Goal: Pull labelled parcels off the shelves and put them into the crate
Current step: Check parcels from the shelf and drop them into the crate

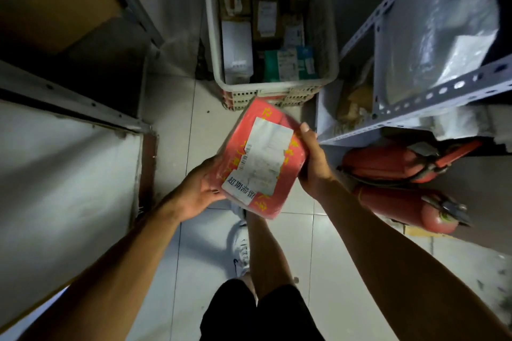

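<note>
- Parcel (263, 158) held between both hands: red wrap, glossy, looked like plastic film; white paper label on top, matt.
- Crate (327, 36) beyond the grip: pale plastic, lattice-sided near edge.
- Shelf frame (443, 91) right of the grip: grey painted metal, perforated.
- Floor (171, 124) beneath: smooth, slightly shiny tiles.

Left grip (198, 188), right grip (313, 159) clasping.
</note>
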Tool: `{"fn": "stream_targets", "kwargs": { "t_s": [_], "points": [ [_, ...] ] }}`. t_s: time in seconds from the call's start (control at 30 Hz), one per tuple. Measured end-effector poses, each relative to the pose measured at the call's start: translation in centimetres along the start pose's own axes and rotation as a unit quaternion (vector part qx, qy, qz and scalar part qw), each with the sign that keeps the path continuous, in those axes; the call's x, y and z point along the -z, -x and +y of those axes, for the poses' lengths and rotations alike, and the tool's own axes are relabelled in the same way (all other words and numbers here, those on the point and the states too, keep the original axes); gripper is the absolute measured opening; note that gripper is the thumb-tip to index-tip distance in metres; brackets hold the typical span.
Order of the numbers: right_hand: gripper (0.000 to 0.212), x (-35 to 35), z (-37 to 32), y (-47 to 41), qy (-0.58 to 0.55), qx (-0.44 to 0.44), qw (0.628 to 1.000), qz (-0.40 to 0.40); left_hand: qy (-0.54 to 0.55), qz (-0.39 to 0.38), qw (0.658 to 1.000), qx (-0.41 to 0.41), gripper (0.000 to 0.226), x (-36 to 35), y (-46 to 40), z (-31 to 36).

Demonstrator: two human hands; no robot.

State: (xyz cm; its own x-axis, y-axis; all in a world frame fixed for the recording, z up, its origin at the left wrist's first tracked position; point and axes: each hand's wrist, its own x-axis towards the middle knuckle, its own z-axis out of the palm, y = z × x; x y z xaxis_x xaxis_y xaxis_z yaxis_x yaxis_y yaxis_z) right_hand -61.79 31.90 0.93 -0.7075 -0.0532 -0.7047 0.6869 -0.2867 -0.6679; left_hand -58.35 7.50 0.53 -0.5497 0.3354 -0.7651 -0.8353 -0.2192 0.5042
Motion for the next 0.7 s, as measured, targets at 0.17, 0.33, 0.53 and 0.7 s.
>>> {"fn": "stream_targets", "kwargs": {
  "t_s": [0.17, 0.33, 0.53, 0.7],
  "points": [
    [0.071, 0.9, -1.9, -3.1, 0.009, -0.107, 0.994, -0.026, 0.046, 0.025, 0.998, 0.041, 0.104, -0.8, -2.1, 3.0],
    [0.082, 1.8, -4.6, -6.1, -0.016, -0.121, 0.988, -0.090, 0.038, 0.011, 0.997, 0.067, 0.096, -2.0, -5.2, 6.7],
    [0.093, 2.3, -7.6, -10.6, -0.009, -0.132, 0.989, -0.063, 0.020, -0.025, 0.995, 0.091, 0.103, -2.1, -8.9, 10.3],
    [0.089, 2.8, -9.2, -14.0, 0.004, -0.106, 0.993, -0.057, -0.074, -0.035, 0.992, 0.099, 0.106, -0.7, -11.6, 12.3]
  ]
}}
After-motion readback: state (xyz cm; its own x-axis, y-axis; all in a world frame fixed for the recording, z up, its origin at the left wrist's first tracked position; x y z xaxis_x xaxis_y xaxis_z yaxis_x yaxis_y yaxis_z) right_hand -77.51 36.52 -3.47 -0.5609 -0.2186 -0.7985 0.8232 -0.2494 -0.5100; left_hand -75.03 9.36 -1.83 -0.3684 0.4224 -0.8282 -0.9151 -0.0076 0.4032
